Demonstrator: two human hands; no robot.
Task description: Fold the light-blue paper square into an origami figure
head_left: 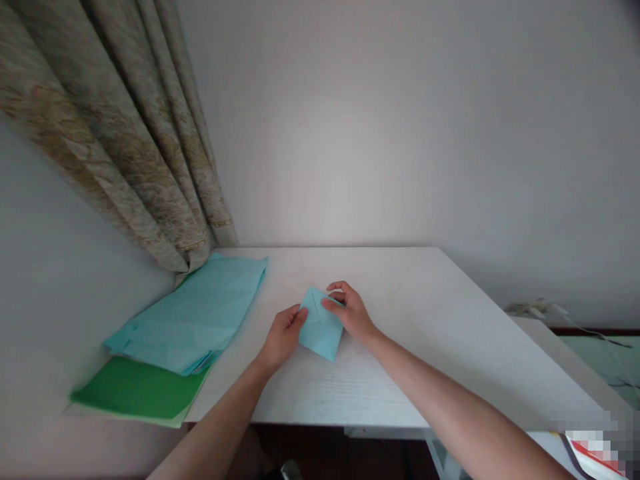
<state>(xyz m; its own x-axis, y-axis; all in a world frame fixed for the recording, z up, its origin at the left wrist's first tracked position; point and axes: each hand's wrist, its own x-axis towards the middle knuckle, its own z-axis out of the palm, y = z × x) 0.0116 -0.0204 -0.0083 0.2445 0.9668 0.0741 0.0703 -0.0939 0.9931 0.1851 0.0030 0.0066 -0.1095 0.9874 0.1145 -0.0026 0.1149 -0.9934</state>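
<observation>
A small folded square of light blue paper [324, 335] is held between my hands over the middle of the white table. Crease lines show across its upper part, and one corner points down toward me. My left hand [283, 335] pinches its left edge, thumb on top. On the upper right edge, my right hand [356, 312] grips with the thumb on the face and fingers behind. The right index finger is raised a little off the paper. The underside of the paper is hidden.
A stack of light blue paper sheets [195, 313] lies at the table's left, over green sheets [143, 390]. A patterned curtain [145, 133] hangs down to the left corner. The white table [425, 360] meets the wall at the back. Cables [540, 308] lie beyond its right side.
</observation>
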